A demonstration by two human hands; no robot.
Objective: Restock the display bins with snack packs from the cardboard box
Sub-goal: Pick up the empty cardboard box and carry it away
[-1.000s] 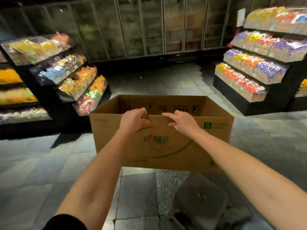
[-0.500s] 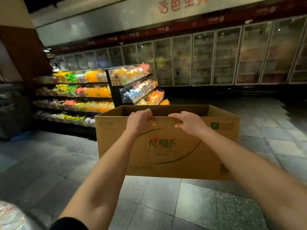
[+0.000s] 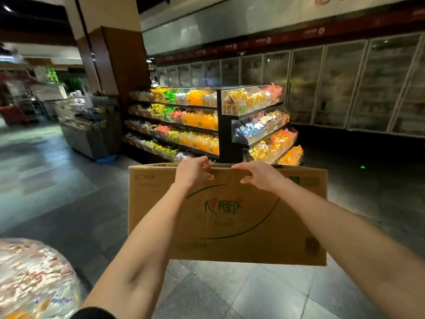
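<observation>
A brown cardboard box [image 3: 230, 226] with a green and red logo hangs in front of me above the floor. My left hand [image 3: 193, 172] grips its near top edge, fingers hooked over the rim. Beside it my right hand [image 3: 257, 174] grips the same edge. The inside of the box is hidden by its near wall. Behind the box stands a black display rack [image 3: 224, 125] with tiers of clear bins full of yellow, orange, green and blue snack packs [image 3: 253, 99].
Glass-door coolers [image 3: 345, 84] line the back wall. A brown pillar [image 3: 119, 61] rises left of the rack, with a low counter [image 3: 85, 132] beside it. A bulging clear bag of packs [image 3: 34, 279] sits at the lower left. Grey tiled floor lies all around.
The view has swung left and lifted. The rack on the right has left the view, and the rack ahead has grown larger. Both hands keep their grip on the box.
</observation>
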